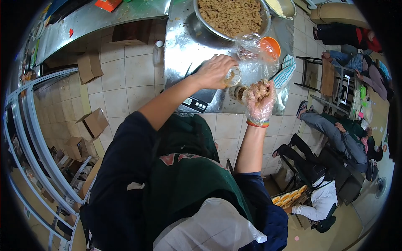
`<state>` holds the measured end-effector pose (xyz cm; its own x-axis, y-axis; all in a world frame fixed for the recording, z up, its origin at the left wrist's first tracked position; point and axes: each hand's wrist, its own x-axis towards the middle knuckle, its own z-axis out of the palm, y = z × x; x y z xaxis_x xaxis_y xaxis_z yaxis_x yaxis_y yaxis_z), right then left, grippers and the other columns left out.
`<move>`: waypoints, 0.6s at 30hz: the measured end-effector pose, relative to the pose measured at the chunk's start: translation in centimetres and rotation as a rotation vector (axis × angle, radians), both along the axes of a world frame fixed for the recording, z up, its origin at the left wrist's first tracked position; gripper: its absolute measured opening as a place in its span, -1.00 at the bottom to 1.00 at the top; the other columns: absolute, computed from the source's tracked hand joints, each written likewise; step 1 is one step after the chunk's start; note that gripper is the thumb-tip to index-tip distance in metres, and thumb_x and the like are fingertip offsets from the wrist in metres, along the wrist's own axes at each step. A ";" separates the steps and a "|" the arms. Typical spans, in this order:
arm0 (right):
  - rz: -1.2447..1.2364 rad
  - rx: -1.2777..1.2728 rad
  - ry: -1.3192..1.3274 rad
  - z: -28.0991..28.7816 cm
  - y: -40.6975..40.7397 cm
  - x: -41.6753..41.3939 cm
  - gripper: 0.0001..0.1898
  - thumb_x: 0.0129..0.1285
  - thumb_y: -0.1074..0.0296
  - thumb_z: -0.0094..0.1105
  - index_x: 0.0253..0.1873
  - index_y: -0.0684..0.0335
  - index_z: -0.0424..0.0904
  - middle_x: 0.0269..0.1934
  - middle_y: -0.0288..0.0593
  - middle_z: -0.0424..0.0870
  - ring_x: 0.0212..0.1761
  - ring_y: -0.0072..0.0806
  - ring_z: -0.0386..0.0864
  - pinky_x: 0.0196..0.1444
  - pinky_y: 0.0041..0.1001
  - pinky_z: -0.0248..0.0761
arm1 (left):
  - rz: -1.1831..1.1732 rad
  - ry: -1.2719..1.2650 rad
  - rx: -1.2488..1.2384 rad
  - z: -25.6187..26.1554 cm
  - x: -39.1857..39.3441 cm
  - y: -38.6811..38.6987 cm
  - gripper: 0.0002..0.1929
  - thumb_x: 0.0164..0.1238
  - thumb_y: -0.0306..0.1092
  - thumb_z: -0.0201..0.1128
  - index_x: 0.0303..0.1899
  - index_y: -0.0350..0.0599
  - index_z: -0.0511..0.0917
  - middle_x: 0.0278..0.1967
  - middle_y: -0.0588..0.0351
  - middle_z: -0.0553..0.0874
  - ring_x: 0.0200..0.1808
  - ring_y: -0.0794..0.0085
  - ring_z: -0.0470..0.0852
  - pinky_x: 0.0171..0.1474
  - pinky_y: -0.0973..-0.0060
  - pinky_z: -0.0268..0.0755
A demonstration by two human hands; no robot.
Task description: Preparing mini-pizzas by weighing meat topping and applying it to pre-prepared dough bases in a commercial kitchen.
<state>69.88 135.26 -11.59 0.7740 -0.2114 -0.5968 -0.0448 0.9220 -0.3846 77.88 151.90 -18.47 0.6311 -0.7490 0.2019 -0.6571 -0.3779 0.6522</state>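
My left hand [216,72], bare, has its fingers around a small clear container [233,76] at the table's near half. My right hand [260,97], in a clear plastic glove, is closed around a clump of brown crumbly filling [261,88]. A second small clear container [237,93] with brown contents stands between the hands. Beyond them lies a crumpled clear plastic bag [254,51] beside an orange bowl [270,47]. A large steel bowl [204,23] holds much of the same brown filling. A digital kitchen scale [198,103] sits below my left forearm.
The steel table [179,62] has a striped cloth [285,72] at its right edge and a metal pan [290,12] behind. Another metal counter [132,11] is at upper left. Cardboard boxes [93,123] and a metal rack [40,125] stand left; several people are at right.
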 end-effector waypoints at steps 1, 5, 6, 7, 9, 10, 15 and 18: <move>0.036 0.014 -0.013 0.1 0.5 -0.1 -0.68 0.36 0.11 -0.15 -0.48 0.09 0.29 -0.72 -0.41 0.11 -0.72 -0.60 0.03 -0.69 -0.57 -0.03 | 0.029 0.002 0.002 0.5 -0.5 1.2 -0.34 -0.16 -0.22 0.36 0.06 -0.21 0.31 0.03 -0.05 0.42 0.13 0.15 0.34 0.16 0.28 0.19; 0.153 0.047 -0.051 -1.1 2.8 0.0 -0.69 0.36 0.10 -0.14 -0.47 0.09 0.30 -0.71 -0.40 0.14 -0.70 -0.60 0.05 -0.68 -0.57 -0.03 | 0.087 -0.015 0.091 0.2 -2.5 5.5 -0.34 -0.18 -0.27 0.37 0.07 -0.17 0.30 0.08 -0.04 0.38 0.16 0.13 0.31 0.18 0.28 0.16; 0.174 0.048 -0.039 -1.3 3.6 0.1 -0.70 0.35 0.11 -0.13 -0.47 0.09 0.30 -0.69 -0.40 0.15 -0.68 -0.60 0.06 -0.67 -0.57 -0.04 | 0.095 -0.026 0.134 -0.1 -2.9 6.1 -0.34 -0.18 -0.28 0.38 0.07 -0.17 0.30 0.09 -0.04 0.37 0.17 0.13 0.30 0.19 0.29 0.15; 0.190 0.063 -0.048 -1.6 4.3 0.2 -0.70 0.35 0.11 -0.13 -0.46 0.09 0.30 -0.69 -0.40 0.15 -0.69 -0.60 0.06 -0.67 -0.57 -0.04 | 0.103 -0.012 0.178 -0.5 -3.4 6.6 -0.23 -0.25 -0.25 0.43 0.12 -0.16 0.27 0.15 -0.05 0.31 0.21 0.13 0.26 0.21 0.28 0.12; 0.212 0.048 -0.044 -2.3 5.6 0.5 -0.68 0.34 0.08 -0.12 -0.46 0.10 0.31 -0.71 -0.42 0.15 -0.71 -0.62 0.06 -0.68 -0.58 -0.03 | 0.106 0.015 0.181 -0.5 -3.8 7.1 -0.14 -0.31 -0.21 0.47 0.16 -0.16 0.22 0.18 -0.05 0.28 0.22 0.13 0.24 0.22 0.28 0.11; 0.230 0.035 -0.041 -2.7 6.2 0.8 -0.67 0.34 0.06 -0.10 -0.46 0.11 0.32 -0.72 -0.43 0.15 -0.72 -0.63 0.05 -0.69 -0.59 -0.02 | 0.104 0.040 0.185 -0.5 -4.0 7.4 -0.04 -0.38 -0.16 0.50 0.20 -0.16 0.18 0.20 -0.05 0.25 0.24 0.14 0.22 0.23 0.28 0.10; 0.101 -0.296 0.044 -4.5 9.7 1.8 -0.86 0.14 0.38 0.01 -0.45 0.29 0.42 -0.58 -0.26 0.38 -0.56 -0.58 0.31 -0.47 -0.61 0.24 | 0.133 0.088 0.186 0.0 -4.5 9.1 0.10 -0.36 0.01 0.48 0.29 -0.18 0.03 0.26 -0.05 0.17 0.28 0.12 0.15 0.23 0.23 0.09; 0.112 -0.663 -0.155 -6.3 10.5 0.8 -0.93 0.06 0.47 0.03 -0.44 0.31 0.46 -0.51 -0.22 0.45 -0.49 -0.57 0.36 -0.37 -0.60 0.26 | 0.282 0.180 0.039 -0.1 -4.5 10.3 0.00 -0.20 0.01 0.43 0.28 -0.20 0.05 0.25 -0.09 0.18 0.27 0.07 0.16 0.27 0.21 0.03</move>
<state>70.67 145.79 -17.86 0.8785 -0.4075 -0.2495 -0.0247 0.4828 -0.8754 73.34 162.21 -18.61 0.8374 -0.5449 0.0432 -0.3989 -0.5551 0.7299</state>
